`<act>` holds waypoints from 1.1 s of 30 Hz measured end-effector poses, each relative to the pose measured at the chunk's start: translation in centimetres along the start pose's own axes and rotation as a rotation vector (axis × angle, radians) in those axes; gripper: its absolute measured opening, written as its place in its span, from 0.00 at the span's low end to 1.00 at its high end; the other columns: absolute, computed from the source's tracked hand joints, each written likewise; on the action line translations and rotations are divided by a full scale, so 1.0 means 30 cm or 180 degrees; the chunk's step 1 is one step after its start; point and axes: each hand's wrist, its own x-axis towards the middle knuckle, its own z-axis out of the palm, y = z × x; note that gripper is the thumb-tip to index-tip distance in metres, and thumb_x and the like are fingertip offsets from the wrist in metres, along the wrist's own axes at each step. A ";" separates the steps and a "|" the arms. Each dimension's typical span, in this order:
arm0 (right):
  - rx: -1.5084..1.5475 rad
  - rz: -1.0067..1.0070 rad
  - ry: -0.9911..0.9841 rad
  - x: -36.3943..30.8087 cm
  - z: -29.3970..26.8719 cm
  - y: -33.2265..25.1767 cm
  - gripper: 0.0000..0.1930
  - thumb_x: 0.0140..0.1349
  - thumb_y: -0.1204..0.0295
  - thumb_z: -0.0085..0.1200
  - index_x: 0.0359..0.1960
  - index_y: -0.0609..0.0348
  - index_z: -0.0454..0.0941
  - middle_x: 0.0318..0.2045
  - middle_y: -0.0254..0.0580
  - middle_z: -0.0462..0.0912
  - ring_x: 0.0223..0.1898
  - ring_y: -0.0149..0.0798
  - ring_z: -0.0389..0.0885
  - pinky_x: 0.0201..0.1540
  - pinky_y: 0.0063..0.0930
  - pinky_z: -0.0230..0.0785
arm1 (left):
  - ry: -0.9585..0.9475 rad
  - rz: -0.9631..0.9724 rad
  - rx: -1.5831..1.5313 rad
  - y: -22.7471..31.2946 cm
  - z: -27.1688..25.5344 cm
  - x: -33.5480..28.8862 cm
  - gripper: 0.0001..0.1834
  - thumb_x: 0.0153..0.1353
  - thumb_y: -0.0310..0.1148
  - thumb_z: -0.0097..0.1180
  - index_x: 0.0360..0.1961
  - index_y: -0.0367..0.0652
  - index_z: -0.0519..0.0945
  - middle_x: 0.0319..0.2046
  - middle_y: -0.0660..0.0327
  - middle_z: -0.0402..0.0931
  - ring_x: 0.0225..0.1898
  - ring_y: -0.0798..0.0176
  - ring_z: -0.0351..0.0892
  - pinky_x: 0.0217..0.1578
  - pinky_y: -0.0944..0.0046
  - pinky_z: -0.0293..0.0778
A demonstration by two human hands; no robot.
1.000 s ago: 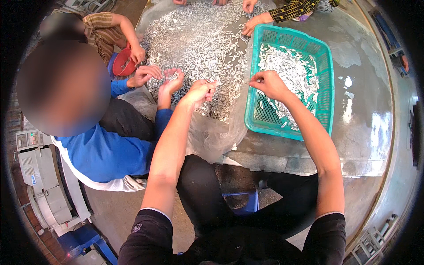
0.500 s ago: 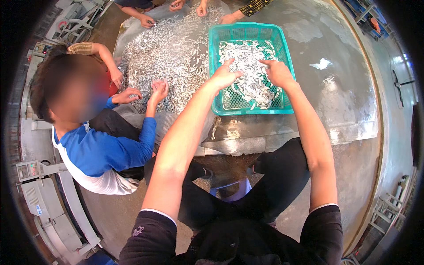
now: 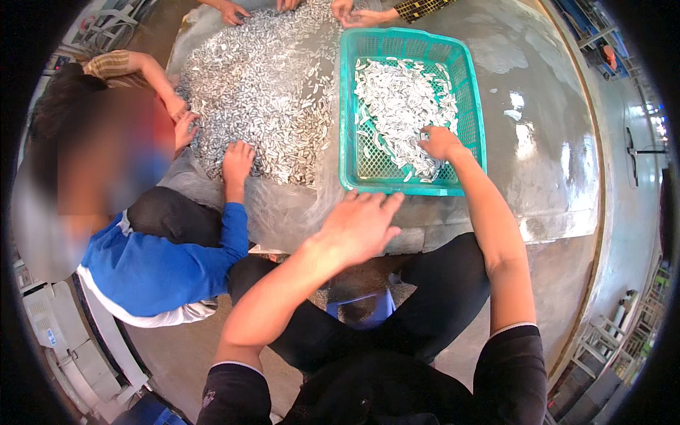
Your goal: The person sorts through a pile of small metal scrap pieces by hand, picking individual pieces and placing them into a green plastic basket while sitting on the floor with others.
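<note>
A green plastic mesh basket (image 3: 473, 106) holds a loose heap of small whitish, elongated pieces (image 3: 397, 95); I cannot make out what they are. My right hand (image 3: 440, 144) reaches over the basket's right side, thumb and index finger bent together at the pieces, with what looks like a pale piece between them. Just outside the basket's near rim is my left hand (image 3: 360, 225), back upward and fingers spread, holding nothing. Its fingertips are by the rim; whether they touch it is unclear.
Left of the basket, a broad layer of similar greyish pieces (image 3: 255, 92) covers plastic sheeting on a low metal-looking surface (image 3: 538, 163). A person in a blue sleeve (image 3: 163, 262) sits close at my left. Other people's hands (image 3: 365, 18) work along the far side.
My left hand has left the basket, moving back toward me. My right hand has moved lower into the pieces. The neighbour has leaned nearer; a far hand is now beside the basket's corner.
</note>
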 end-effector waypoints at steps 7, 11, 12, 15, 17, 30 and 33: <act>0.0213 -0.0560 0.0682 0.307 0.062 0.009 0.21 0.58 0.62 0.55 0.52 0.56 0.77 0.45 0.57 0.80 0.49 0.54 0.79 0.54 0.44 0.70 | 0.0724 0.0753 -0.0189 0.046 -0.140 -0.083 0.32 0.59 0.43 0.57 0.61 0.40 0.66 0.54 0.48 0.71 0.57 0.46 0.69 0.61 0.46 0.60; 0.0057 -0.0545 0.1564 0.443 0.060 -0.004 0.17 0.57 0.61 0.56 0.46 0.53 0.78 0.42 0.50 0.78 0.47 0.51 0.77 0.52 0.43 0.70 | 0.0565 0.0531 -0.0293 -0.001 -0.185 -0.062 0.33 0.58 0.44 0.58 0.62 0.41 0.66 0.55 0.49 0.71 0.57 0.48 0.69 0.61 0.47 0.61; -0.0142 -0.0457 0.1811 0.461 0.071 -0.015 0.16 0.56 0.60 0.56 0.44 0.52 0.78 0.41 0.48 0.77 0.48 0.50 0.76 0.52 0.43 0.70 | 0.0524 0.0513 -0.0310 -0.018 -0.186 -0.060 0.33 0.58 0.44 0.58 0.62 0.41 0.66 0.55 0.49 0.71 0.57 0.48 0.69 0.61 0.47 0.61; -0.0204 -0.0157 0.1717 0.504 0.075 -0.041 0.16 0.54 0.60 0.58 0.44 0.50 0.78 0.45 0.46 0.75 0.50 0.48 0.74 0.52 0.44 0.68 | 0.0456 0.0161 -0.0213 -0.058 -0.185 -0.053 0.34 0.57 0.44 0.59 0.62 0.41 0.67 0.54 0.50 0.71 0.57 0.49 0.69 0.60 0.48 0.61; -0.0292 -0.0077 0.1916 0.511 0.098 -0.047 0.16 0.53 0.60 0.58 0.43 0.48 0.79 0.44 0.45 0.75 0.50 0.48 0.74 0.52 0.45 0.68 | 0.0384 0.0067 -0.0131 -0.070 -0.182 -0.053 0.34 0.56 0.45 0.59 0.62 0.42 0.67 0.54 0.50 0.71 0.57 0.49 0.69 0.60 0.49 0.61; -0.0339 0.0076 0.0959 0.562 0.054 -0.069 0.12 0.60 0.64 0.51 0.44 0.45 0.83 0.43 0.50 0.83 0.46 0.49 0.81 0.51 0.44 0.71 | 0.0521 0.0328 -0.0030 -0.053 -0.153 -0.062 0.33 0.58 0.44 0.57 0.61 0.40 0.66 0.52 0.49 0.71 0.56 0.50 0.69 0.60 0.49 0.61; -0.0004 0.0232 0.0984 0.560 0.042 0.012 0.12 0.59 0.64 0.51 0.37 0.51 0.85 0.39 0.50 0.84 0.41 0.54 0.83 0.48 0.43 0.74 | 0.0550 0.0368 -0.0085 -0.053 -0.145 -0.071 0.32 0.59 0.44 0.56 0.61 0.40 0.66 0.51 0.49 0.72 0.56 0.50 0.70 0.60 0.49 0.61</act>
